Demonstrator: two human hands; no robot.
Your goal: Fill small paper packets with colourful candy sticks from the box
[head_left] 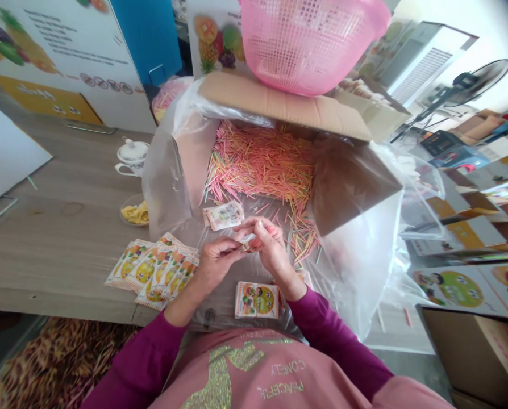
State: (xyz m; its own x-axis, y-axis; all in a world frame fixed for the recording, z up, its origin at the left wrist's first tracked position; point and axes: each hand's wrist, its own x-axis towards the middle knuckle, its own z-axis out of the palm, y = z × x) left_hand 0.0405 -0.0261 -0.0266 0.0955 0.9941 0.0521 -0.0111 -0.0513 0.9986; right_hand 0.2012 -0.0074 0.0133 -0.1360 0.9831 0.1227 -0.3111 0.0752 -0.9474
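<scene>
My left hand (215,262) is closed in a pinch on the edge of a small printed packet (244,243), mostly hidden by the fingers. Close beside it, my right hand (273,250) has its fingers curled round something pink-red, apparently thin sticks, at the packet's end. Just beyond the hands lie a few printed packets (225,215). Nearer my body rests a stack of printed packets (257,300). Many thin pink and yellow sticks (262,162) fill the tipped cardboard box (348,187), some spilling out toward my right hand.
Clear plastic sheeting (356,267) wraps the box. A pink basket (309,45) sits above its back edge. Fanned packets (155,270) lie at left on the wooden table (66,227), near a lidded white cup (132,153) and a dish of yellow bands (135,212). Cartons stand around.
</scene>
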